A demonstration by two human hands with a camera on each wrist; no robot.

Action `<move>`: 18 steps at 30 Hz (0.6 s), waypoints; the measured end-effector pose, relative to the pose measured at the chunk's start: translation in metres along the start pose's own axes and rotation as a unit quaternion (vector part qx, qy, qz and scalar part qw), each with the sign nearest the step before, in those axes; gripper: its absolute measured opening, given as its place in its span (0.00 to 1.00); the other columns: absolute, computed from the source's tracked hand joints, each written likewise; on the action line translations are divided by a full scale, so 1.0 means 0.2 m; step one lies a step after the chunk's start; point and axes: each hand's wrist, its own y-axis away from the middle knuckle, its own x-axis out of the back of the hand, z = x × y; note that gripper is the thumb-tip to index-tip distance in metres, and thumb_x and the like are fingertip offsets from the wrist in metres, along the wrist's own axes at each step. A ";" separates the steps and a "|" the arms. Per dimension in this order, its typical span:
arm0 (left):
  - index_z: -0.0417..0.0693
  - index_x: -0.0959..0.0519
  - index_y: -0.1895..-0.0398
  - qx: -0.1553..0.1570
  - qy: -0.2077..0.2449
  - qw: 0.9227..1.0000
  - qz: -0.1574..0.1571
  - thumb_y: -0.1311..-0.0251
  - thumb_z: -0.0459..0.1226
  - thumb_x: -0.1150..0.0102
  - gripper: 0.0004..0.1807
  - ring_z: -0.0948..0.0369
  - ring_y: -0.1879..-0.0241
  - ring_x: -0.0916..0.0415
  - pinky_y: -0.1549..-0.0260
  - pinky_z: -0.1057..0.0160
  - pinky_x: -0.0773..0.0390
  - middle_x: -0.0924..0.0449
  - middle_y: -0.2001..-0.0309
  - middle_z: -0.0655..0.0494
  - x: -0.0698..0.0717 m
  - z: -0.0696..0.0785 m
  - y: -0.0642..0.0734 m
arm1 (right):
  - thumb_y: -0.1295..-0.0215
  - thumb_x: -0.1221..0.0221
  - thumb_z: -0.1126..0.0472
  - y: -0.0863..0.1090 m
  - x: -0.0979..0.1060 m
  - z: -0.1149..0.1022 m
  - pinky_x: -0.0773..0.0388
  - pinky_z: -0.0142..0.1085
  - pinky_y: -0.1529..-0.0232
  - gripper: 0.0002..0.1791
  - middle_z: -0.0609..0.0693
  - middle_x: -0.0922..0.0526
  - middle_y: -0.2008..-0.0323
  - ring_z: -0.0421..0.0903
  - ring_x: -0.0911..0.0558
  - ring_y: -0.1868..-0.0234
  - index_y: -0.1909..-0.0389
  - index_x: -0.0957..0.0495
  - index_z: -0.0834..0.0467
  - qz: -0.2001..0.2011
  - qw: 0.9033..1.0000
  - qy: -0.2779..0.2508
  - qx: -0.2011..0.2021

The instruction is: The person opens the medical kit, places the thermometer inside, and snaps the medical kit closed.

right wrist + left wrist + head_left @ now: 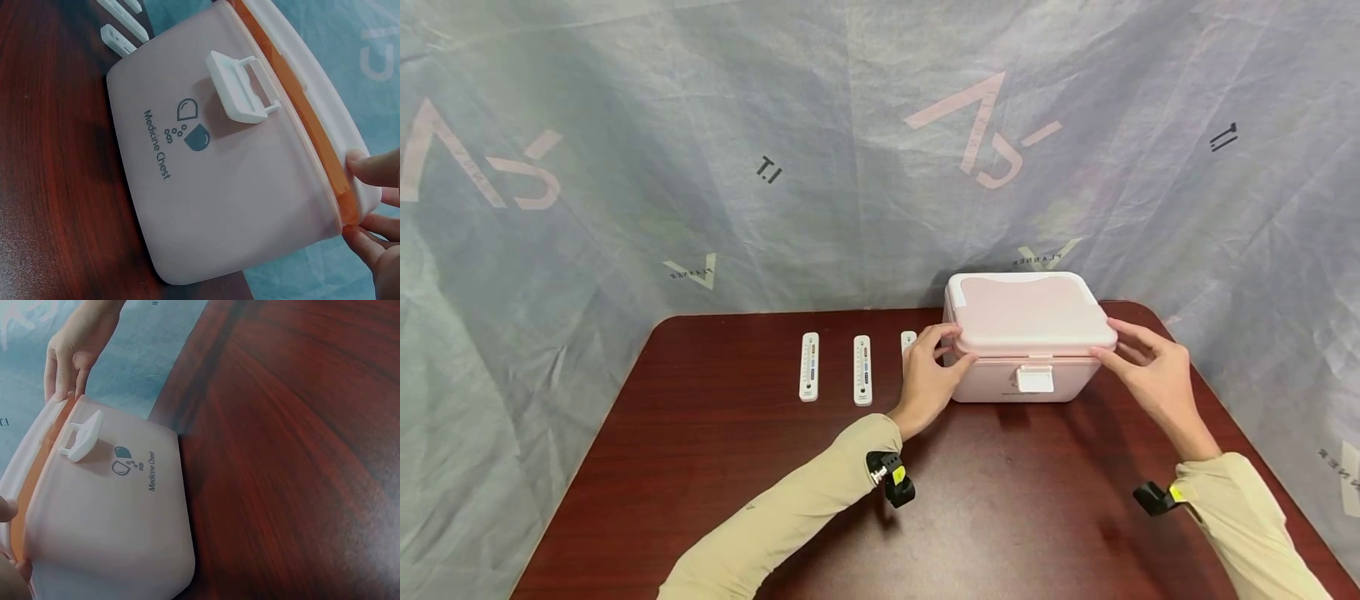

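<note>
A pale pink medicine chest (992, 383) stands at the right rear of the table. My left hand (928, 383) grips the left front corner of its lid (1030, 308), the thumb along the front edge. At the opposite corner, my right hand (1159, 379) pinches the lid the same way. The white latch (237, 90) hangs unfastened and juts outward from the front. Between lid and body, an orange inner part (312, 125) shows in both wrist views. "Medicine Chest" lettering (151, 472) and a capsule drawing mark the front.
Left of the chest, two white thermometers (808, 367) lie side by side on the dark red-brown table (715, 467). A third thermometer (908, 338) is partly covered by my left hand. A grey printed cloth (820, 167) hangs behind the table.
</note>
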 end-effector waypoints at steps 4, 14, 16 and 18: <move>0.38 0.22 0.56 -0.001 -0.010 1.000 -0.005 0.53 0.31 0.28 0.20 0.61 0.56 0.24 0.57 0.58 0.21 0.22 0.59 0.51 0.00 0.01 -0.02 | 0.48 0.31 0.64 -0.01 0.01 -0.01 0.26 0.19 0.61 0.29 0.44 0.22 0.51 0.27 0.21 0.56 0.42 0.25 0.62 0.004 1.000 -0.005 -0.002; 0.41 0.21 0.55 0.014 -0.007 1.000 -0.009 0.52 0.33 0.29 0.19 0.57 0.57 0.24 0.57 0.58 0.21 0.22 0.59 0.52 0.01 0.04 -0.04 | 0.49 0.32 0.69 0.01 0.02 -0.20 0.26 0.20 0.63 0.26 0.43 0.19 0.58 0.28 0.19 0.61 0.47 0.24 0.70 0.012 0.999 -0.031 0.014; 0.41 0.21 0.55 0.016 -0.002 1.000 -0.006 0.52 0.32 0.29 0.18 0.58 0.57 0.24 0.57 0.58 0.21 0.22 0.59 0.52 0.01 0.05 -0.05 | 0.49 0.32 0.69 0.01 0.03 -0.21 0.26 0.20 0.63 0.25 0.43 0.18 0.59 0.29 0.19 0.61 0.48 0.24 0.71 0.012 0.999 -0.034 0.017; 0.41 0.21 0.55 0.015 -0.002 1.000 -0.004 0.52 0.32 0.29 0.18 0.58 0.57 0.24 0.57 0.58 0.21 0.22 0.59 0.52 0.01 0.05 -0.05 | 0.49 0.32 0.68 0.00 0.03 -0.19 0.26 0.20 0.63 0.25 0.43 0.18 0.59 0.28 0.19 0.62 0.48 0.24 0.71 0.014 0.999 -0.030 0.017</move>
